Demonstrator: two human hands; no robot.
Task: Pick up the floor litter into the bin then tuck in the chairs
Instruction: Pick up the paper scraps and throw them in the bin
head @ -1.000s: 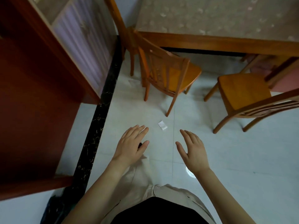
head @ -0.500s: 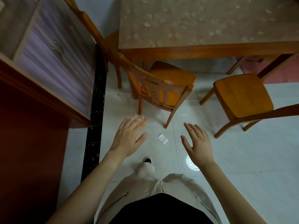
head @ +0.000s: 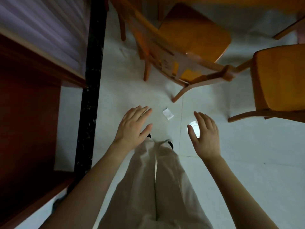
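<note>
A small white scrap of litter [head: 168,114] is lying flat on the pale tiled floor [head: 247,162], just right of the middle of the view, in the gap between the two hands. It is a little rectangle, and its long axis is running from about 10 o'clock to 4 o'clock, with the narrower end pointing up-left. Nothing is touching it.

The left hand [head: 133,128] is hovering palm down with its fingers straight and close together, gripping nothing; the scrap is sitting at its 2 o'clock, near the fingertips but apart from them. The right hand [head: 205,136] is likewise spread loose and holding nothing, thumb out to the side, with the scrap at its 10 o'clock.

At 12 o'clock from the scrap, the rear leg of a wooden chair [head: 194,38] is standing on the tile; the chair is blurred, its back facing the person and its orange seat pointing toward 1 o'clock. A second chair [head: 280,76] is standing at 3 o'clock in the view, partly cut by the frame.

Pale trousers [head: 156,187] and a dark shoe [head: 170,143] are showing at 6 o'clock from the scrap. A black marbled strip [head: 90,96] is running up the floor at 9 o'clock, with a red-brown cabinet [head: 24,113] beyond it. A bright round reflection [head: 194,129] is glinting beside the right thumb.
</note>
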